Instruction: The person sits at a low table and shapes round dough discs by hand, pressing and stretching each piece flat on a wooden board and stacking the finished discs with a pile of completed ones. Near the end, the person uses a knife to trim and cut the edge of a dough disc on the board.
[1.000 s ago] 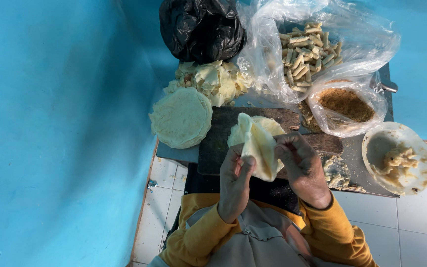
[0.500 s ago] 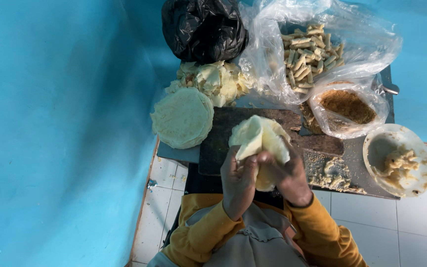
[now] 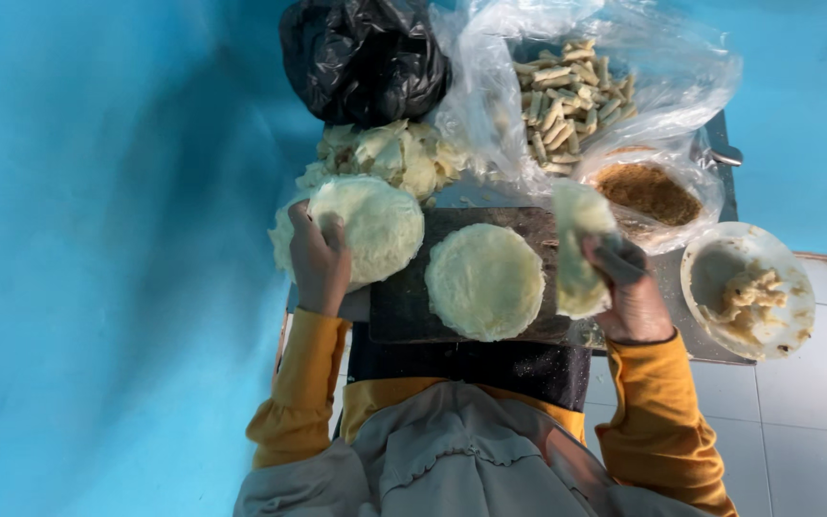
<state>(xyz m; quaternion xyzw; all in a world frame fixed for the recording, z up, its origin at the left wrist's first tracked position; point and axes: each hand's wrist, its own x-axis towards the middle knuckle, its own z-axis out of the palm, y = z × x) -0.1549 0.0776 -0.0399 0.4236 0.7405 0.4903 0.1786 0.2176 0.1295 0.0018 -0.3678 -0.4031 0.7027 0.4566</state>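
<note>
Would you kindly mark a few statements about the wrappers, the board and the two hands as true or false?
1. A round pale wrapper lies flat on the dark board. True.
2. The left hand rests on the stack of wrappers beside the board. True.
3. The right hand is empty. False: it holds a folded wrapper.
4. The black bag sits on the tiled floor. False: it sits at the far end of the table, beyond the pale scraps.
5. The white bowl holds some pale filling. True.
</note>
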